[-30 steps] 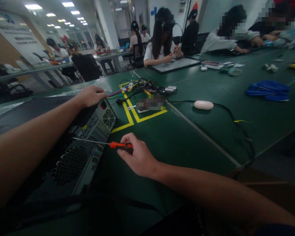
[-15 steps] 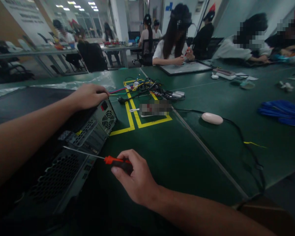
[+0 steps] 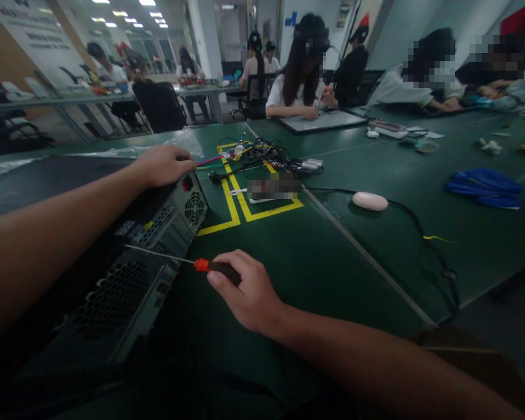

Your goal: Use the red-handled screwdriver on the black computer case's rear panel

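Note:
A desktop computer case lies on its side on the green table, its rear panel with fan grille facing me. My left hand rests palm-down on the case's top far corner. My right hand grips a screwdriver with an orange and black handle. Its thin metal shaft points left and its tip sits against the rear panel of the case.
Yellow tape marks and a tangle of cables lie beyond the case. A white oval object with a black cord sits to the right, blue gloves farther right. Several people work at the far tables.
The view shifted slightly. My right hand and the screwdriver stay at the case's rear panel, and my left hand keeps its place on the case.

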### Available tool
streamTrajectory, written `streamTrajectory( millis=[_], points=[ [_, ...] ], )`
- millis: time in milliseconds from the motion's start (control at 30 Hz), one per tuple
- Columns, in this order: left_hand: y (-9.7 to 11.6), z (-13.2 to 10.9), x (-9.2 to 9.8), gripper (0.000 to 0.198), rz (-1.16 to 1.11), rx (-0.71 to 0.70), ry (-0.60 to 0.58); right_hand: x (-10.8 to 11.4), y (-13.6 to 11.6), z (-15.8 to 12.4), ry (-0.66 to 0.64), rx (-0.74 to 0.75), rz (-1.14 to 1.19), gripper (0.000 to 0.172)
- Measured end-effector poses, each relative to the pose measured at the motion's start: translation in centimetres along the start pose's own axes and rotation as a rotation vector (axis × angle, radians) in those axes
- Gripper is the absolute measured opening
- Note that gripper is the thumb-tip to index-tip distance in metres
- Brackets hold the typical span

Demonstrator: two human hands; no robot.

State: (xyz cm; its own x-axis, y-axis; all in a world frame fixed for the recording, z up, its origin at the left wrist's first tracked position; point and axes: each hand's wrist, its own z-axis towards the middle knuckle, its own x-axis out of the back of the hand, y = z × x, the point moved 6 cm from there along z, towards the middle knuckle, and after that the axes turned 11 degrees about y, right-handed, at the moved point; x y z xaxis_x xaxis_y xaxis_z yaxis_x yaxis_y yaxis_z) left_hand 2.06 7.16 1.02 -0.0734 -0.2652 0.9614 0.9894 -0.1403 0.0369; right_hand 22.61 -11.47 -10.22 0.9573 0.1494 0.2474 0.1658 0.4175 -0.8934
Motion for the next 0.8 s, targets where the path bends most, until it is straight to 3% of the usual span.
streamTrajectory(
  millis=[300,433,800],
  points=[
    [-0.7,0.6,-0.4,0.056,-0.014,0.010,0.058,-0.4,0.3,-0.1,0.001,-0.044,0.027,0.023],
    [-0.6,0.5,-0.4,0.053,-0.011,0.015,0.070,-0.4,0.5,0.1,0.010,-0.057,0.037,0.012],
    [-0.3,-0.2,0.1,0.042,-0.072,-0.015,0.044,1.5,-1.1,2.2,-0.138,0.159,-0.118,0.014]
  ],
)
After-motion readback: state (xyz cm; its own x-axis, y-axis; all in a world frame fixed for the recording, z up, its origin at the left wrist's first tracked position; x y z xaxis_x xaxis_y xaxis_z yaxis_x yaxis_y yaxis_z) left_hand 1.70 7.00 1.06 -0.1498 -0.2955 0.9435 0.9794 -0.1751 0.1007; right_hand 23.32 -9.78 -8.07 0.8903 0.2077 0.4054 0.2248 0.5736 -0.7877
